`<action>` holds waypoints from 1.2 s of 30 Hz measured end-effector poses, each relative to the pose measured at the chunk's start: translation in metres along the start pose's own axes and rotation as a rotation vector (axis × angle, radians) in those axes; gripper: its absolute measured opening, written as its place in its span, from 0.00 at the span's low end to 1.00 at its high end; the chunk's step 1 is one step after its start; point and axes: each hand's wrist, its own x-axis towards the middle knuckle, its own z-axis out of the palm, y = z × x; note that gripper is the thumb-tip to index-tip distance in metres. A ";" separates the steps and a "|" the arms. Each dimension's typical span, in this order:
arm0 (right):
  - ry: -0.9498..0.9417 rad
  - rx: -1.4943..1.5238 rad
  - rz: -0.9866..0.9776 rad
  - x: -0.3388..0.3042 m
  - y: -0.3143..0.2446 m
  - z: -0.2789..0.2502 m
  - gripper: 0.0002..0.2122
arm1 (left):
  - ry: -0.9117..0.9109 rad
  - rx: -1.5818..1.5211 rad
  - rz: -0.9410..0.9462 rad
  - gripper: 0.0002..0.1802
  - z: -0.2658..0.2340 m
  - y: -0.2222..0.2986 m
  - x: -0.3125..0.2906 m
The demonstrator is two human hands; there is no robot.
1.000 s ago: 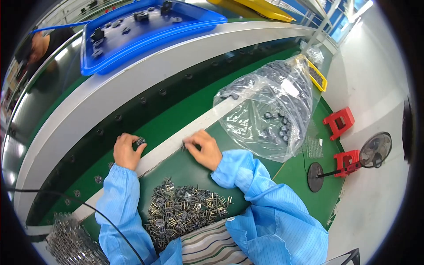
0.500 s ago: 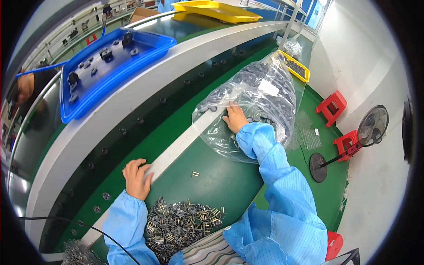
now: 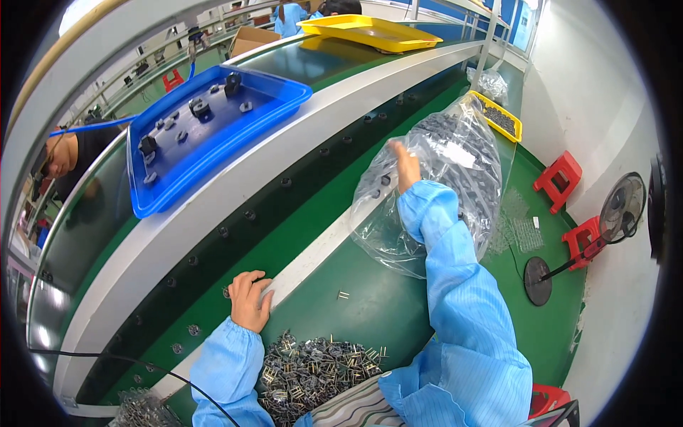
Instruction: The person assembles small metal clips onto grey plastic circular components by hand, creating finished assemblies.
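Observation:
My left hand [image 3: 249, 302] rests at the white rail [image 3: 313, 256], fingers loosely bent and thumb apart, with nothing visible in it. One small dark part [image 3: 226, 292] lies by its fingertips. Farther off, my right hand [image 3: 407, 167] is over the near left side of a large clear plastic bag [image 3: 462, 181] filled with dark parts. Its fingers look stretched out, though slightly blurred; whether they touch the plastic is unclear. Close to my body is a heap of small dark parts with brass pins [image 3: 313, 373]. A single pair of pins [image 3: 343, 294] lies on the green worktop [image 3: 370, 313].
Small parts sit spaced along the green belt [image 3: 213, 274]. Beyond it, a blue tray [image 3: 213, 153] holds black pieces; a yellow tray [image 3: 370, 32] is farther back. A yellow bin [image 3: 509, 122], red stools [image 3: 560, 181] and a fan [image 3: 622, 206] stand right. Another person [image 3: 64, 156] is at left.
My right hand has moved farther away and upward along the bag's left side, turning more edge-on. My left hand stays by the rail. The whole view has shifted slightly.

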 end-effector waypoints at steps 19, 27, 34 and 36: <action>-0.392 0.199 0.064 -0.053 -0.043 -0.048 0.27 | -0.019 -0.047 -0.012 0.16 -0.001 0.000 0.000; -0.339 0.428 -0.184 -0.067 -0.048 -0.070 0.15 | -0.017 -0.063 -0.014 0.15 -0.001 -0.005 -0.001; -0.568 -0.776 -0.540 -0.007 0.044 -0.069 0.23 | -0.028 -0.059 -0.027 0.14 -0.003 -0.004 -0.001; -0.252 -1.062 -0.436 -0.005 0.038 -0.034 0.21 | -0.010 -0.043 -0.054 0.13 -0.006 -0.008 -0.012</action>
